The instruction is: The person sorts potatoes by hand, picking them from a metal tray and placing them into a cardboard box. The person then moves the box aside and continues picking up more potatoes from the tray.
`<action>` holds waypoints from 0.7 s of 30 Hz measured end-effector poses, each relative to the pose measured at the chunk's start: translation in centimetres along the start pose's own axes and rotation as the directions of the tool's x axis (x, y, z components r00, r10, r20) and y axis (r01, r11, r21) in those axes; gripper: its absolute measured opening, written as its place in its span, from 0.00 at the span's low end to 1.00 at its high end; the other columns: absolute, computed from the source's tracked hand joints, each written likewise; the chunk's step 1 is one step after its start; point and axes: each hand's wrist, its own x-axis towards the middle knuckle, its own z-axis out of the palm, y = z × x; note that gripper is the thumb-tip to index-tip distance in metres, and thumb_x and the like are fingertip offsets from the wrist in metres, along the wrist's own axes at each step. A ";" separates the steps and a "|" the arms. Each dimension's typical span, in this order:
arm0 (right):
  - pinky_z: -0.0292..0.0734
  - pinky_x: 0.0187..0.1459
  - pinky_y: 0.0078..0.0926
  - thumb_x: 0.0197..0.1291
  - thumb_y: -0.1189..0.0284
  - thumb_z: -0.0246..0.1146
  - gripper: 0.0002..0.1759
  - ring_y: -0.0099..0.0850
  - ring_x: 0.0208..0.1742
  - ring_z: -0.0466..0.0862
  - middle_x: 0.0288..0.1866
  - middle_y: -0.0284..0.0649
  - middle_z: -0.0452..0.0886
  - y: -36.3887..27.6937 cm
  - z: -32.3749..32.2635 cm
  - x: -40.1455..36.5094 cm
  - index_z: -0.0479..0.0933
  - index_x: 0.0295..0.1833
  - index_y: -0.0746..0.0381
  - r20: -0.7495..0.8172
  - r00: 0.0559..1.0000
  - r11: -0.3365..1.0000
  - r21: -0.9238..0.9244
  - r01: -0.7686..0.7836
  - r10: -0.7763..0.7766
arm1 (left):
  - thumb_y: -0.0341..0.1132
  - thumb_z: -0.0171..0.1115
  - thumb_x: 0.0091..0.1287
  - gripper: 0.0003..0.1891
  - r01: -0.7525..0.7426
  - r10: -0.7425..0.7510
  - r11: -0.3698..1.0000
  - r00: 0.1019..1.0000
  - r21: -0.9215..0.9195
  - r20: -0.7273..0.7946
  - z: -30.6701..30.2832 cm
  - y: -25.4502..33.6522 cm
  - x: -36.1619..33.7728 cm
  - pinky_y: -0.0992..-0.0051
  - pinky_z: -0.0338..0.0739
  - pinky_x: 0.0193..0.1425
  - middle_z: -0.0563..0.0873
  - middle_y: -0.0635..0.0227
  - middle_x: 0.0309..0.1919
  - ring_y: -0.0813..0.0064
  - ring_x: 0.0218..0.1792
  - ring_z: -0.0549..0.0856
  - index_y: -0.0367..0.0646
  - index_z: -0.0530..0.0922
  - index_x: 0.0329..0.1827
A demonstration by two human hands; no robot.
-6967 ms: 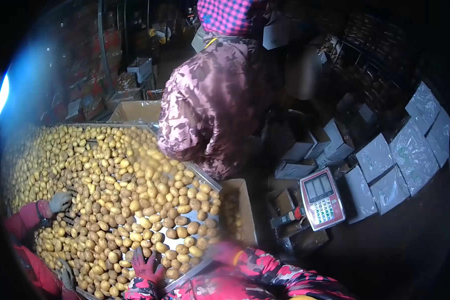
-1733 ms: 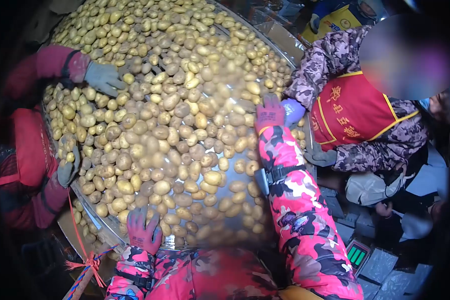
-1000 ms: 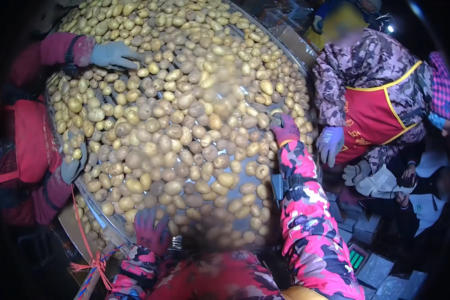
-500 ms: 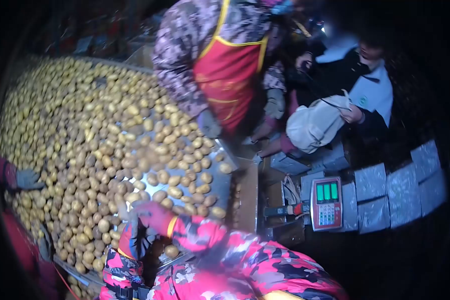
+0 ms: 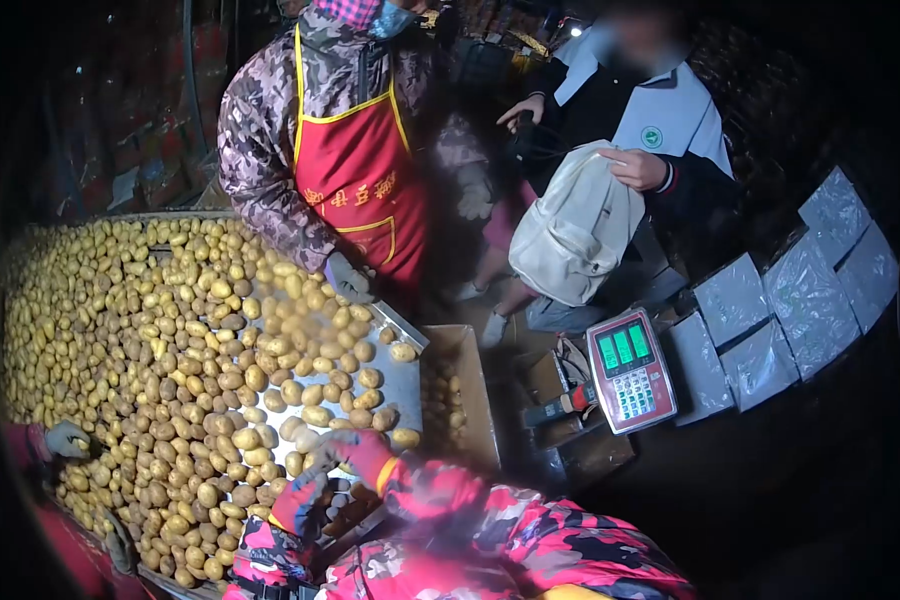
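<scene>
Loose potatoes (image 5: 180, 390) cover a wide metal sorting table (image 5: 403, 385). At its near edge my two gloved hands are close together, in pink camouflage sleeves. My right hand (image 5: 345, 452) has its fingers curled downward, with a pale, blurred potato (image 5: 307, 439) right at the fingertips. I cannot tell whether it is gripped. Just below and to the left is my left hand (image 5: 305, 495), in a grey glove with a red cuff, its fingers partly hidden behind the right hand. A few potatoes lie in shadow beside both hands.
Across the table a person in a red apron (image 5: 360, 190) rests a gloved hand by the potatoes. Another gloved hand (image 5: 68, 440) works at the left. A cardboard box (image 5: 470, 400) adjoins the table. Beyond stand a scale (image 5: 630, 370), plastic-covered boxes (image 5: 805, 290) and a person holding a white backpack (image 5: 580, 225).
The view has shifted, so the table sits lower and further left. My hands stay close together at the near edge. The white backpack now hangs more upright.
</scene>
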 end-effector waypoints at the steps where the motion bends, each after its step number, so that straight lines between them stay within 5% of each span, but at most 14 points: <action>1: 0.78 0.54 0.28 0.68 0.66 0.69 0.17 0.25 0.49 0.83 0.47 0.36 0.87 0.3 -1.7 0.4 0.84 0.56 0.66 0.040 0.998 0.995 0.091 0.049 -0.053 | 0.48 0.56 0.80 0.25 0.086 -0.088 0.979 0.996 -0.187 -0.003 0.3 0.3 -0.5 0.79 0.79 0.40 0.86 0.66 0.47 0.79 0.38 0.83 0.43 0.72 0.73; 2: 0.77 0.55 0.27 0.68 0.65 0.70 0.18 0.24 0.49 0.83 0.46 0.36 0.87 0.2 -3.4 0.5 0.83 0.55 0.66 0.076 0.991 0.979 0.183 0.094 -0.109 | 0.49 0.56 0.80 0.27 0.164 -0.172 0.915 0.985 -0.368 0.010 0.5 0.6 -0.8 0.79 0.79 0.39 0.87 0.64 0.48 0.78 0.38 0.83 0.43 0.71 0.74; 5: 0.78 0.60 0.30 0.70 0.70 0.68 0.21 0.28 0.57 0.83 0.56 0.43 0.86 0.5 -11.8 -2.4 0.78 0.62 0.71 0.287 0.958 0.986 0.159 -0.045 -0.003 | 0.56 0.56 0.78 0.30 0.153 -0.171 0.874 0.985 -0.462 0.004 -0.8 -1.2 -1.6 0.78 0.82 0.40 0.85 0.61 0.45 0.73 0.40 0.84 0.40 0.73 0.70; 7: 0.78 0.64 0.38 0.69 0.74 0.66 0.19 0.35 0.60 0.84 0.60 0.44 0.84 -0.8 -16.5 -7.6 0.77 0.62 0.71 0.306 0.926 0.956 0.122 -0.268 0.221 | 0.55 0.56 0.78 0.28 0.119 -0.158 0.831 0.987 -0.543 -0.025 -1.7 -1.8 -2.2 0.76 0.82 0.44 0.85 0.59 0.44 0.69 0.41 0.84 0.38 0.75 0.64; 8: 0.81 0.57 0.38 0.67 0.68 0.68 0.23 0.38 0.57 0.86 0.59 0.49 0.85 -1.8 -17.7 -11.3 0.78 0.63 0.67 0.253 0.912 0.930 0.094 -0.355 0.323 | 0.47 0.57 0.79 0.23 0.078 -0.050 0.720 0.997 -0.689 0.060 -4.9 -6.2 -1.4 0.70 0.85 0.54 0.84 0.57 0.55 0.64 0.53 0.86 0.39 0.74 0.67; 11: 0.81 0.57 0.37 0.67 0.67 0.67 0.23 0.38 0.56 0.86 0.59 0.49 0.85 -4.6 -20.0 -19.9 0.78 0.64 0.67 0.061 0.852 0.847 -0.171 -0.504 0.519 | 0.50 0.52 0.80 0.26 -0.065 0.068 0.620 0.997 -0.782 -0.029 -4.6 -5.3 -4.7 0.67 0.80 0.64 0.79 0.55 0.64 0.63 0.62 0.81 0.41 0.72 0.71; 16: 0.81 0.57 0.37 0.66 0.66 0.67 0.25 0.38 0.56 0.87 0.57 0.49 0.86 -8.6 -21.8 -25.2 0.78 0.65 0.66 -0.303 0.749 0.374 -0.719 -0.585 0.589 | 0.60 0.46 0.80 0.37 -0.202 0.025 0.553 0.974 -0.808 -0.226 1.8 1.5 -10.0 0.65 0.75 0.73 0.73 0.54 0.74 0.61 0.72 0.75 0.39 0.63 0.79; 19: 0.81 0.57 0.37 0.66 0.66 0.67 0.25 0.38 0.55 0.87 0.56 0.49 0.86 -10.1 -20.8 -22.6 0.78 0.65 0.66 -0.429 0.741 0.061 -0.845 -0.532 0.516 | 0.65 0.44 0.79 0.40 -0.240 0.025 0.576 0.961 -0.781 -0.276 2.2 1.8 -11.4 0.63 0.73 0.74 0.72 0.56 0.75 0.61 0.74 0.74 0.40 0.61 0.80; 21: 0.81 0.57 0.37 0.66 0.65 0.67 0.26 0.38 0.55 0.87 0.56 0.50 0.86 -10.2 -20.3 -19.5 0.78 0.66 0.66 -0.472 0.777 -0.021 -0.859 -0.511 0.416 | 0.63 0.41 0.80 0.40 -0.251 0.033 0.539 0.960 -0.804 -0.278 1.5 0.3 -11.6 0.63 0.73 0.75 0.70 0.55 0.77 0.61 0.74 0.74 0.40 0.59 0.81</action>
